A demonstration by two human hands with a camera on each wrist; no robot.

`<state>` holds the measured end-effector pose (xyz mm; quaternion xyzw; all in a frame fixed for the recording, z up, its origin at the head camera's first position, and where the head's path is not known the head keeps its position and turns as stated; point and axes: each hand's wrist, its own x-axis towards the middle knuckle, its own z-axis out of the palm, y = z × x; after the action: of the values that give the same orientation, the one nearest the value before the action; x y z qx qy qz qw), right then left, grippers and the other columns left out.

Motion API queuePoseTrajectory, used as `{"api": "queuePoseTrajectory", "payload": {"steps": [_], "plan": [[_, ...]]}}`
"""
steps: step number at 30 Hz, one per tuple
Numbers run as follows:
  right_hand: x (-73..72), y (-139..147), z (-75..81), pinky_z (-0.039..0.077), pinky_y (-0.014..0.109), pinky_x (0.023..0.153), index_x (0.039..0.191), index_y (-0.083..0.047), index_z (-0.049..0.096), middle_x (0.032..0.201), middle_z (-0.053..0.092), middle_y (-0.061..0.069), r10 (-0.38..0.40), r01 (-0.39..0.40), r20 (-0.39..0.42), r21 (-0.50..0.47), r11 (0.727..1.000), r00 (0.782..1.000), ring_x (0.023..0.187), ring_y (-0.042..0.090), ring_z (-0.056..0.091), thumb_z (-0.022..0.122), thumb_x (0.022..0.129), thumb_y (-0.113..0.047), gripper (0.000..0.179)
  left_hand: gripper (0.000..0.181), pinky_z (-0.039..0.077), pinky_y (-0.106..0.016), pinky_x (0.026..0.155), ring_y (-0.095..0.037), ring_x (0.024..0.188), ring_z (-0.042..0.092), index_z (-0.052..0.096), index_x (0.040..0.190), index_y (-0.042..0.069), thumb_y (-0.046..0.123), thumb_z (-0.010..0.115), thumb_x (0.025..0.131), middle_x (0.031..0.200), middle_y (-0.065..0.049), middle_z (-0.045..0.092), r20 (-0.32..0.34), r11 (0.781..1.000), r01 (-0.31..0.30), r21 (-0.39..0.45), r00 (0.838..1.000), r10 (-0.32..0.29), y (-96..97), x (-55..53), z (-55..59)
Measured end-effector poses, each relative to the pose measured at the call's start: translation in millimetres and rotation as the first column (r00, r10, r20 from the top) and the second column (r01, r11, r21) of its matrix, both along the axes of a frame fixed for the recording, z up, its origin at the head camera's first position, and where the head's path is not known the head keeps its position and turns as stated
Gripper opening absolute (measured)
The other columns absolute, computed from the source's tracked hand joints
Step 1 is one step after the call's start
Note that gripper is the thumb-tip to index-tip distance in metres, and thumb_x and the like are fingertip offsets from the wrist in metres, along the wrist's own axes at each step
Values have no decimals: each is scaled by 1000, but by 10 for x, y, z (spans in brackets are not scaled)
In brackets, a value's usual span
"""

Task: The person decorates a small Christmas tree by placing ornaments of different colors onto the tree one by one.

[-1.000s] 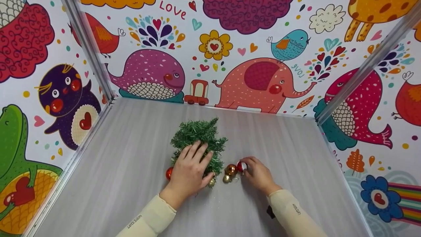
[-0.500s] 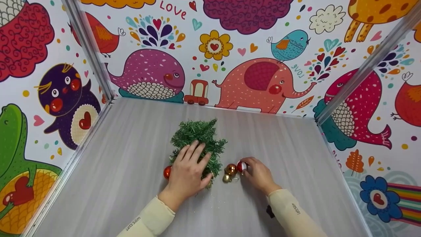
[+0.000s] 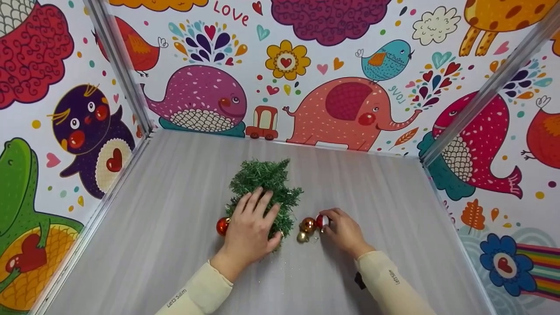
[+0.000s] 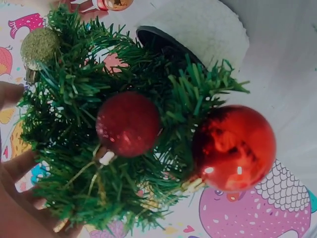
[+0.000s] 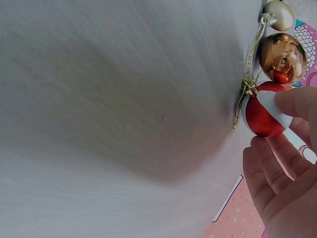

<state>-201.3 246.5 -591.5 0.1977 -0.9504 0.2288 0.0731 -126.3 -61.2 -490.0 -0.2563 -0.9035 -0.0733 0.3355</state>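
Green tinsel tree [image 3: 282,192] on the grey table [image 3: 183,175]; we see the left hand [image 3: 250,223] resting on it, fingers spread and relaxed. Red ball [image 3: 222,226] at the tree's eight o'clock. At its four o'clock, we note the right hand [image 3: 346,232] pinching a red-and-white ball [image 3: 322,222]. Copper ball [image 3: 308,225] at that ball's nine o'clock, gold ball [image 3: 302,237] at eight.

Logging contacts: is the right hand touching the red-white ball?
Touching: the right wrist view shows the right hand pinching the ball, thumb on its white part.
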Motion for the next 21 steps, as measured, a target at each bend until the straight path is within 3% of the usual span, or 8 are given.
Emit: {"api": "queuePoseTrajectory", "payload": {"steps": [12, 21], "plan": [[17, 2, -9, 53, 44, 87, 121, -12, 69, 116, 64, 2, -14, 14, 4, -7, 1000, 1000, 103, 22, 64, 77, 83, -8, 39, 55, 33, -49, 111, -37, 131, 47, 69, 117, 11, 44, 75, 74, 137, -17, 55, -3, 999, 35, 24, 999, -35, -17, -8, -27], [16, -8, 19, 52, 44, 89, 120, -12, 69, 117, 64, 2, -25, 25, 34, -10, 1000, 999, 103, 21, 64, 76, 83, -7, 38, 53, 29, -52, 113, -41, 137, 38, 69, 118, 16, 46, 74, 75, 145, -23, 45, 12, 998, -22, 60, 1000, 21, -5, 24, -43]]}}
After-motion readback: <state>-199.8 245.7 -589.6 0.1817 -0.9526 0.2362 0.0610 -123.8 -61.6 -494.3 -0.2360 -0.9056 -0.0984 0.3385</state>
